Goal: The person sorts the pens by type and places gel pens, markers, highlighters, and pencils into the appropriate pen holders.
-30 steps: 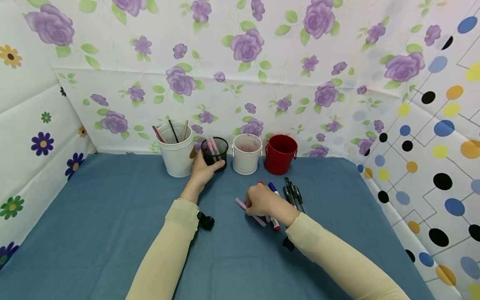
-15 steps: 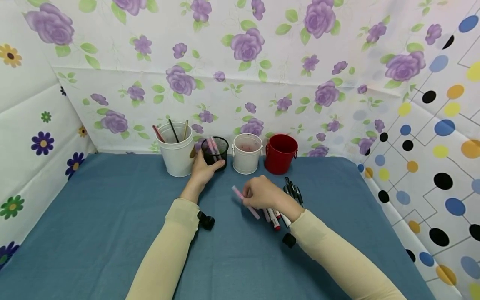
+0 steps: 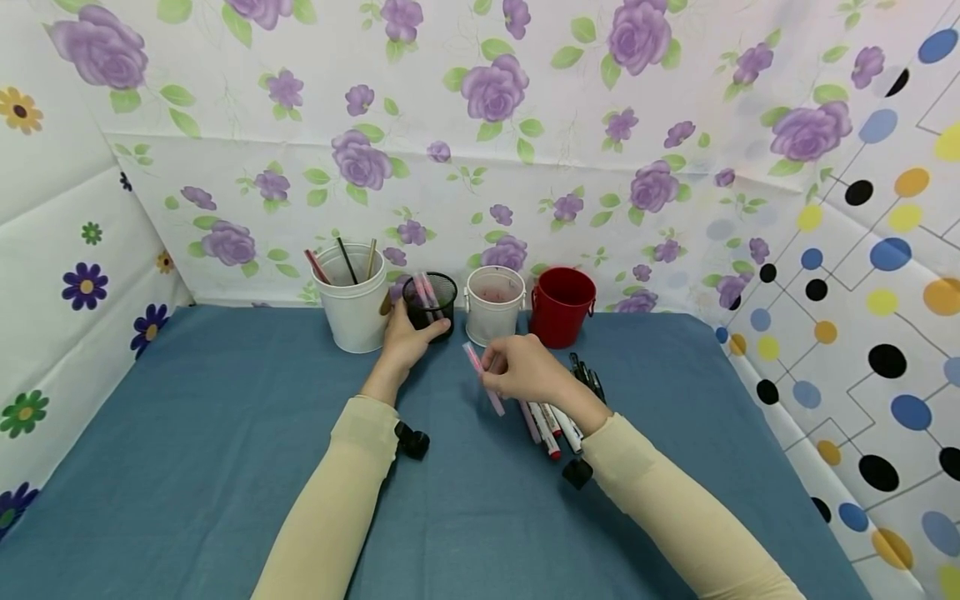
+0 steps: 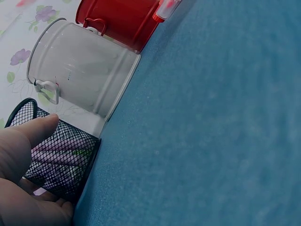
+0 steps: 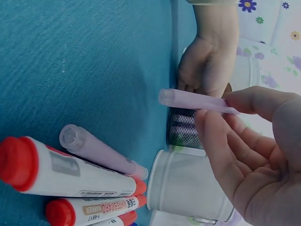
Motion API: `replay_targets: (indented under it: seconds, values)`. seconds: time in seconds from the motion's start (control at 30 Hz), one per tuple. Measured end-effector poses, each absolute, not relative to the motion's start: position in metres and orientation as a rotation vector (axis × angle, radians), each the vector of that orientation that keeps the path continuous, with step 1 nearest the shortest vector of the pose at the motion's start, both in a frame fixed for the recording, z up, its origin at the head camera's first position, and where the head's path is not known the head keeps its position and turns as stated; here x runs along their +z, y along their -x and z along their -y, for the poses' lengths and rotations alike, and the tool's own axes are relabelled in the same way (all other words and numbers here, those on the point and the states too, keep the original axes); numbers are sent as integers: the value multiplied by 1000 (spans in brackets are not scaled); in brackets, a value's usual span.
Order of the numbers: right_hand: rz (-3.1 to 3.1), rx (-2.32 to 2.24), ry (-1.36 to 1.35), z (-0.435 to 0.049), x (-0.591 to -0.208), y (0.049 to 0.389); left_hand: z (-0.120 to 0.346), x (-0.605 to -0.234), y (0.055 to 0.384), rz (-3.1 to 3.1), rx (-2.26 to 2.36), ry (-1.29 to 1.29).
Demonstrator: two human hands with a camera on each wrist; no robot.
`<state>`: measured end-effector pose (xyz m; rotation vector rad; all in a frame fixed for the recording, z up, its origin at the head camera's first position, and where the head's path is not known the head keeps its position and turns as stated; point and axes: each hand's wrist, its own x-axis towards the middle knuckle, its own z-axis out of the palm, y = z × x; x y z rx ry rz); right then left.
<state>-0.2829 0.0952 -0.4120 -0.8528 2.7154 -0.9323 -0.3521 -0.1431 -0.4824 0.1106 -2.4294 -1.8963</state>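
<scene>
A black mesh pen cup (image 3: 446, 308) with pink pens inside stands on the cloth. My left hand (image 3: 405, 345) grips its side, thumb at the front in the left wrist view. A slim lilac-pink pen (image 5: 193, 100) hangs between the thumb and fingers of my right hand (image 3: 531, 368), raised above the cloth and tilted. Below that hand lies a similar lilac pen (image 5: 99, 150), beside several whiteboard markers (image 5: 84, 174) with red ends. Black pens (image 3: 587, 372) lie just behind, partly covered by the right hand.
Left of the mesh cup stands a large white bucket (image 3: 352, 312) with several pencil-like sticks. To the cup's right are a small white bucket (image 3: 491, 321) and a red bucket (image 3: 561, 308). Blue cloth (image 3: 187, 467) covers the table; patterned cloths hang behind and at the sides.
My right hand has lifted the lilac-pink pen from beside the markers and moved it away from me, towards the buckets. The left hand has stayed on the mesh pen cup.
</scene>
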Motion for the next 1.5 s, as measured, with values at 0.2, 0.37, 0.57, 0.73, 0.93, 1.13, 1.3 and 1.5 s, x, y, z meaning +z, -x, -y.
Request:
replay_targets:
  seconds: [0.2, 0.37, 0.57, 0.73, 0.93, 1.13, 1.3, 1.5]
  values:
    - [-2736, -1036, 845, -95, -409, 284, 143, -482, 352, 2425, -1895, -112]
    - [-2781, -1119, 840, -93, -408, 288, 143, -482, 352, 2427, -1898, -112]
    - [-2813, -1220, 810, -89, -406, 291, 143, -482, 352, 2435, -1892, -129]
    - [-2850, -1278, 798, -84, -403, 294, 143, -483, 353, 2423, -1878, -121]
    - [-2895, -1341, 834, -77, -399, 298, 143, -485, 355, 2432, -1884, -128]
    - [-2931, -1408, 850, -66, -391, 304, 144, -484, 354, 2432, -1893, -123]
    - [-3007, -1431, 855, -55, -382, 312, 143, -484, 353, 2422, -1901, -109]
    - [-3076, -1431, 870, -40, -371, 325, 143, -484, 353, 2424, -1915, -104]
